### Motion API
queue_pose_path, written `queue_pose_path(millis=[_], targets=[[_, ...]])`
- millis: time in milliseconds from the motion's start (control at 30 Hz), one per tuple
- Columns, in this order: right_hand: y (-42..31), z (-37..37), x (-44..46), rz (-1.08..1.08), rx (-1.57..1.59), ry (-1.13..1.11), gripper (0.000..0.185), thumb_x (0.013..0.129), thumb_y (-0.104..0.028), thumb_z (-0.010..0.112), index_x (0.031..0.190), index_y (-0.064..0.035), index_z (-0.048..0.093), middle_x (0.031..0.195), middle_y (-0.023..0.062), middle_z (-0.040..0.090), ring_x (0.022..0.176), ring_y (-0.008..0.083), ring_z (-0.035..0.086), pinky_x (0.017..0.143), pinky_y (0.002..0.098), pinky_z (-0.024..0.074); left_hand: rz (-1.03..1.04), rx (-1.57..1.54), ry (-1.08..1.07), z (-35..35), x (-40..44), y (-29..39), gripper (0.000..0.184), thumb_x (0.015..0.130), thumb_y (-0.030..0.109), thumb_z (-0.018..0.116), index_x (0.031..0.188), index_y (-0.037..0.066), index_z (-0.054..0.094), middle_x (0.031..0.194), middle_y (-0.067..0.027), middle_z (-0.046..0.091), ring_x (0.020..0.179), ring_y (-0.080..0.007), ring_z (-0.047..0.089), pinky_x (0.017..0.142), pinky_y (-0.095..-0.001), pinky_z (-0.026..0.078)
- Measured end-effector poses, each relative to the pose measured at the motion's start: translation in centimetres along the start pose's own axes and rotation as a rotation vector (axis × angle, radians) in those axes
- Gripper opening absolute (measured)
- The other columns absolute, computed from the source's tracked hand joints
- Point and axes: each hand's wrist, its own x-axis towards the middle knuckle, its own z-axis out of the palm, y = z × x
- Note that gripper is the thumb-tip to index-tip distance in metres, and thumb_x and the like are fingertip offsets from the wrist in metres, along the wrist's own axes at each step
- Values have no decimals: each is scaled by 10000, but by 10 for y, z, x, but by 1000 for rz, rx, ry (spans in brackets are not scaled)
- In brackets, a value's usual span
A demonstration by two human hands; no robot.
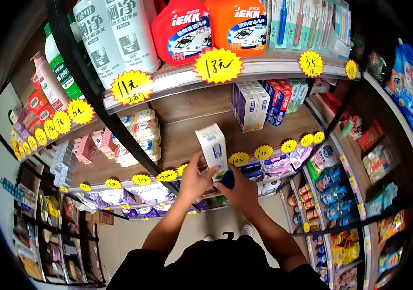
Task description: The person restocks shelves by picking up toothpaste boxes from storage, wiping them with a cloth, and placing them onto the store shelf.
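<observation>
Evidently both hands are partly closed on a white box (212, 142), the left hand (196, 176) and right hand (241, 191) gripping its lower end before the wooden shelf (182, 140); purple-and-white boxes (251, 104) stand farther back, while a slanting black post (83, 70) crosses in front of stacked white packs (144, 129)

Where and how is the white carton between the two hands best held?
Probably by opposite sides of the white carton, near its lower end, with one hand coming from the left and one from the right. It is slim, flat-sided and longer than wide, so opposed fingers should keep it steady. The left hand and right hand are both at that end.
</observation>
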Motion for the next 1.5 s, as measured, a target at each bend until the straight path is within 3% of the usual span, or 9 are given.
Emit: queue_pose_path(millis=[167,267,567,767,933,1000,1033,1167,1500], targets=[[45,-27,18,-86,137,-30,572,862,-460,739,1275,-92,598,824,217,713,753,398,709,675,459,556,-56,-308,73,26,88,-40,475,899,28,729,1316,-29,507,1172,-152,683,1099,-204,652,948,-342,516],[78,-32,22,-158,161,-48,534,863,-442,742,1245,-90,620,817,224,712,742,387,711,669,462,555,-2,-29,129,41,142,-73,469,862,44,768,1284,-28,575,1196,-137,673,1033,-214,653,935,-351,505],[113,-50,33,-192,187,-121,517,870,-439,732,1226,-79,628,785,213,711,733,384,714,667,466,561,40,-15,172,84,260,-188,512,805,61,809,1263,-40,603,1084,-168,683,956,-258,663,896,-372,526],[117,-45,41,-172,192,-116,504,870,-455,732,1212,-96,639,782,209,709,722,372,716,655,449,564,77,199,229,93,292,-184,435,815,121,793,1205,-7,647,1110,-249,673,1014,-396,652,912,-423,512],[105,-36,45,-140,205,-141,508,869,-465,734,1216,-104,646,802,199,715,721,368,716,668,435,570,-8,172,114,96,315,-185,377,850,157,764,1173,-4,655,1141,-214,694,1087,-365,653,922,-431,502],[99,-33,46,-145,241,-154,520,877,-454,730,1248,-102,633,819,191,720,750,352,723,680,415,571,201,309,260,98,319,-186,339,868,173,738,1145,-6,658,1126,-226,692,1083,-391,646,916,-443,503],[99,-30,46,-140,241,-149,520,877,-454,730,1248,-102,633,819,191,720,750,352,723,680,415,571,101,387,173,95,322,-185,320,884,183,703,1139,-4,651,1139,-234,683,1097,-405,634,922,-451,499],[95,-23,48,-126,217,-183,548,885,-487,713,1274,-113,622,871,175,732,774,350,727,699,418,575,184,460,140,99,331,-195,434,853,142,756,1218,-38,606,1146,-260,660,1092,-413,621,965,-444,477],[91,-19,53,-80,197,-265,580,894,-511,692,1318,-128,596,889,170,733,787,363,723,718,433,575,143,432,226,109,319,-178,386,843,111,685,1191,-40,611,1179,-304,621,1130,-494,554,981,-517,453]])
